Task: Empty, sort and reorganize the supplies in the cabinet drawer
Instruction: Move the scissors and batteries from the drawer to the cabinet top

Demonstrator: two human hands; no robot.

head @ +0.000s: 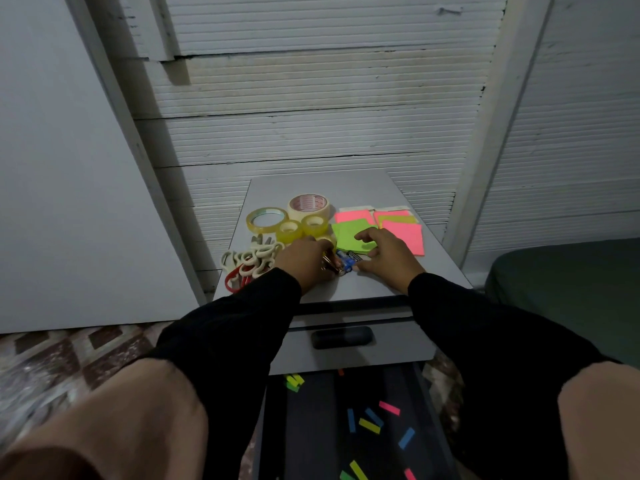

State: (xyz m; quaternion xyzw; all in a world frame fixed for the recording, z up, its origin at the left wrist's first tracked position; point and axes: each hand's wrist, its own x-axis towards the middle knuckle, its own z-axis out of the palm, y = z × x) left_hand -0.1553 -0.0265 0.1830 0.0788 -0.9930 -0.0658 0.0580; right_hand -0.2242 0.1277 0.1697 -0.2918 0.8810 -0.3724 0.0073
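I see my left hand (304, 259) grasping metal clips (329, 265); my right hand (386, 258) pinches a small blue pack (347, 260) on the cabinet top (363, 285).

Four tape rolls (298, 218) are lying flat in a cluster at the back left of the cabinet's tabletop (374, 285); neon sticky-note pads (377, 228), pink and green, are lying spread flat to their right; scissors (247, 263) with cream and red handles are lying heaped at the left edge; small blue-labelled batteries (347, 260) are lying near the front; the open drawer (346, 424) below is holding scattered coloured paper flags (372, 419).
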